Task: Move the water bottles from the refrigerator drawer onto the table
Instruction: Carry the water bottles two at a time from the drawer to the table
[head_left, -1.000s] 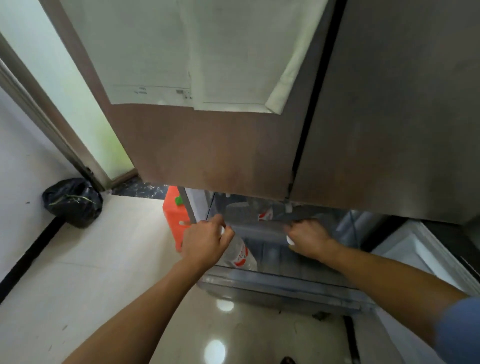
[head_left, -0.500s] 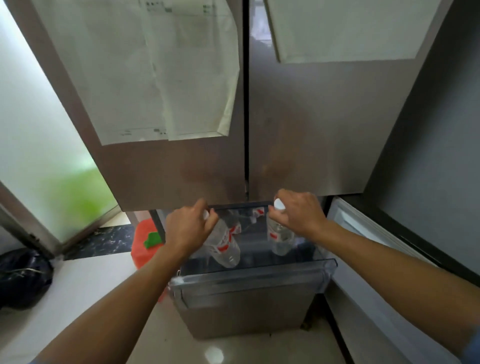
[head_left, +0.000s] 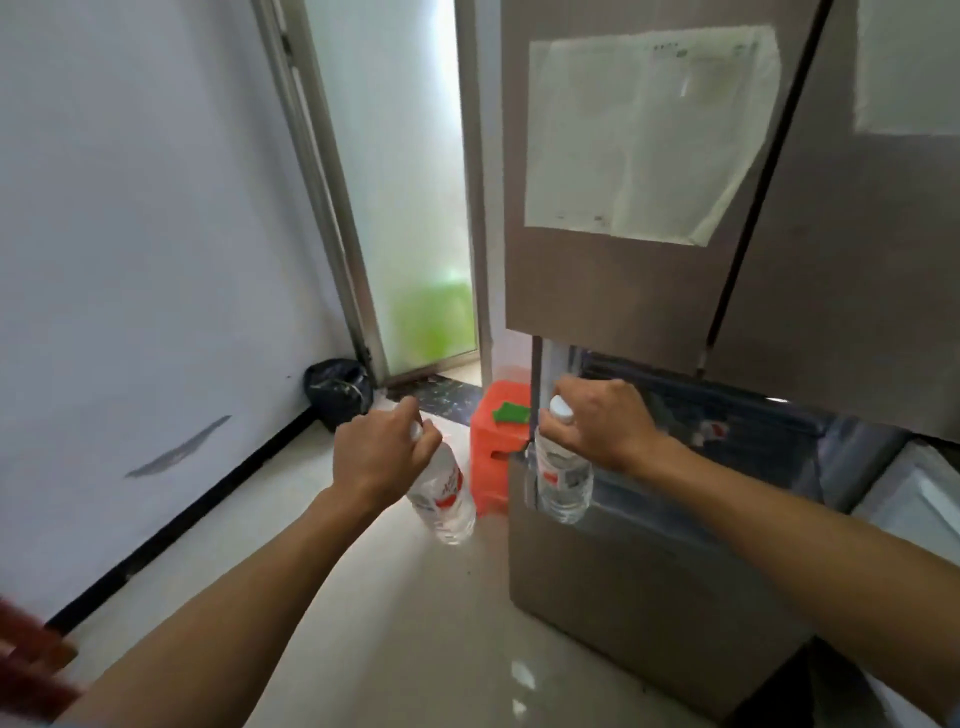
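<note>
My left hand (head_left: 376, 452) grips the neck of a clear water bottle (head_left: 444, 493) with a red label, hanging tilted over the floor left of the drawer. My right hand (head_left: 602, 423) grips a second water bottle (head_left: 563, 480) by its white-capped neck, upright at the drawer's left front corner. The refrigerator drawer (head_left: 649, 597) stands pulled open below the brown fridge doors (head_left: 623, 291). Another red-labelled bottle (head_left: 714, 431) lies inside the drawer. The table is not in view.
An orange plastic stool (head_left: 496, 441) with a green item stands left of the fridge. A black rubbish bag (head_left: 337, 392) sits by the frosted glass door (head_left: 405, 208). White wall on the left, glossy tiled floor (head_left: 415, 623) below. A red-brown blurred edge (head_left: 26, 660) is at lower left.
Both hands have lifted their bottles up out of the drawer and moved left. My view has swung left, so the wall and glass door now fill the left side.
</note>
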